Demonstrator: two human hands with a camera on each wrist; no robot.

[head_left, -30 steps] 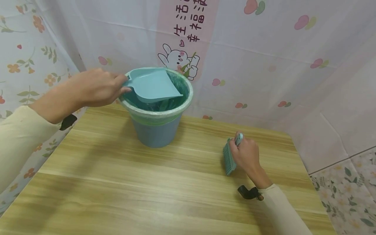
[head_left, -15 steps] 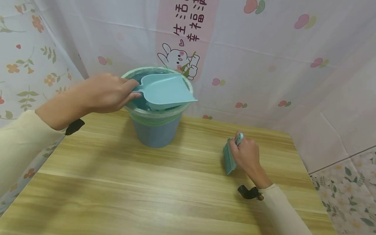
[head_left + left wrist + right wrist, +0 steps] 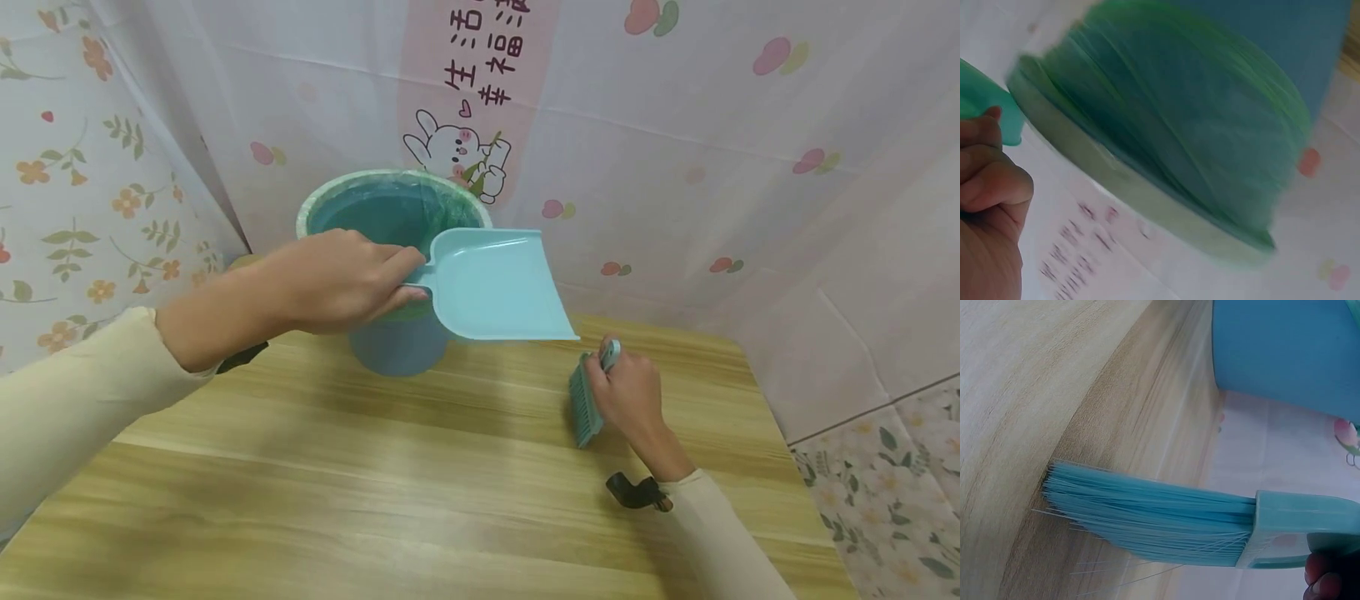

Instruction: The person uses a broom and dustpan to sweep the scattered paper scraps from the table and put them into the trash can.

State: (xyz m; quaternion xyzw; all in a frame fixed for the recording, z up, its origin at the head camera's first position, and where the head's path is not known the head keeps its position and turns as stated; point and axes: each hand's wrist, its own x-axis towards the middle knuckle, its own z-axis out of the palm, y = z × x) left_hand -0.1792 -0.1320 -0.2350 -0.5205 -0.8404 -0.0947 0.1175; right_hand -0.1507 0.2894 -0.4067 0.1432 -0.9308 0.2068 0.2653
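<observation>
My left hand (image 3: 348,279) grips the short handle of a light blue dustpan (image 3: 498,283) in the head view. The pan hangs in the air in front of the bin's right side, its wide lip facing right, and nothing shows on it. Behind it stands a blue trash bin (image 3: 397,348) lined with a green plastic bag (image 3: 1179,112). With its fingers around the handle, my right hand (image 3: 628,393) holds a teal hand brush (image 3: 583,404). In the right wrist view the bristles (image 3: 1147,512) touch the wooden tabletop, some strands splayed out.
The wooden table (image 3: 337,500) backs onto a white printed curtain (image 3: 637,108) with hearts, lettering and a cartoon rabbit. A flowered curtain (image 3: 97,208) hangs at the left. The table's right edge runs just beyond my right forearm.
My left hand has carried the dustpan from over the bin's mouth to the right and toward me, uncovering the bin's opening. The right hand and brush have stayed in place.
</observation>
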